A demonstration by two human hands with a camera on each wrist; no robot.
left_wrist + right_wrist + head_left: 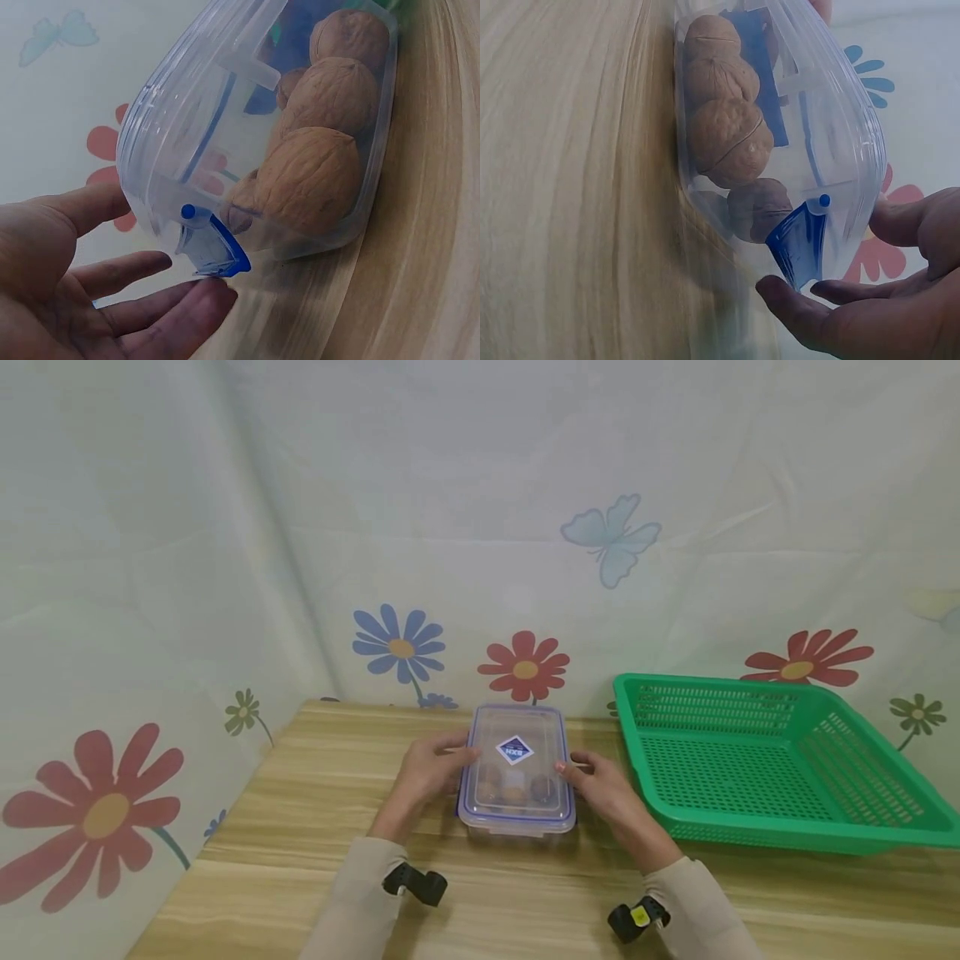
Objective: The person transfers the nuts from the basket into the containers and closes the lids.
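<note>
A clear plastic food container [517, 810] with a blue-edged lid stands on the table, a diamond-shaped label [515, 750] on top. Walnuts [311, 180] sit inside, seen through its wall. My left hand [431, 772] is at its left side, thumb at the lid's edge, fingertips touching a blue side latch [214, 244] that sticks outward. On the opposite side, my right hand [603, 785] has its thumb at the lid rim. Its fairly straight fingers reach under another tilted-out blue latch [801, 240]. The lid lies over the container.
A green plastic basket [750, 827] with perforated walls stands right of the container, near my right forearm. The wood-grain table [300, 827] meets a flower-printed cloth [465, 568] at the back and left. Each sleeve carries a black wrist camera [415, 883].
</note>
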